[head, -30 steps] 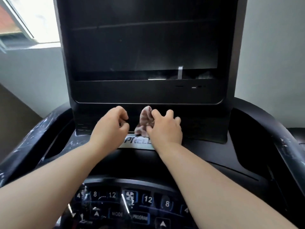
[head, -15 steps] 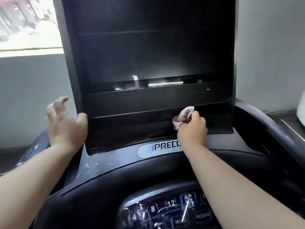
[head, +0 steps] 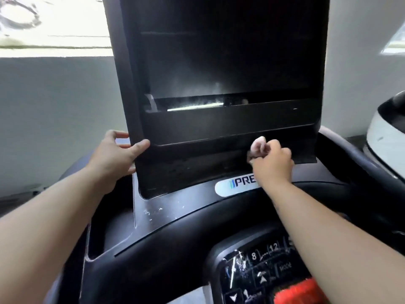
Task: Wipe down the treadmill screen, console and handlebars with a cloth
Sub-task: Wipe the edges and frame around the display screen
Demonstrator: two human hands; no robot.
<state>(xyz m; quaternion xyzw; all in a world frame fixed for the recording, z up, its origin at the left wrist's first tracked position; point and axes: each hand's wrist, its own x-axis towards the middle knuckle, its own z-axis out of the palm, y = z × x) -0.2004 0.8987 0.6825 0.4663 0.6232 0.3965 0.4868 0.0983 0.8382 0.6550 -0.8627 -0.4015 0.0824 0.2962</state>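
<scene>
**Cloth on the lower lip under the screen, left hand on the frame edge**

On my feed the left hand (head: 114,154) grips the left edge of the screen housing (head: 127,84). Its thumb lies flat across the front face near the bottom corner, and its fingers wrap round behind the edge, so I see only their tips. The right hand (head: 271,165) is curled into a loose fist round a bunched pink cloth (head: 257,148). The wad sticks out above the knuckles and touches the dark strip below the housing's shelf, right of centre. I cannot tell how hard it presses.

The treadmill screen (head: 230,62) is dark and upright, with a pale dusty haze along its bottom. A bright streak lies in the shelf (head: 195,106) beneath it. Just below the right hand, a silver logo plate (head: 234,186) sits on the black console (head: 175,227), its lettering partly covered by the wrist. White flecks (head: 153,210) dot the console left of the plate. The button panel (head: 263,266) lies under the right forearm, near the bottom edge, showing numbers, arrows and a MODE key. A red button (head: 300,290) sits at its lower right. At the far right stands a blurred white-and-black object (head: 385,137).
</scene>
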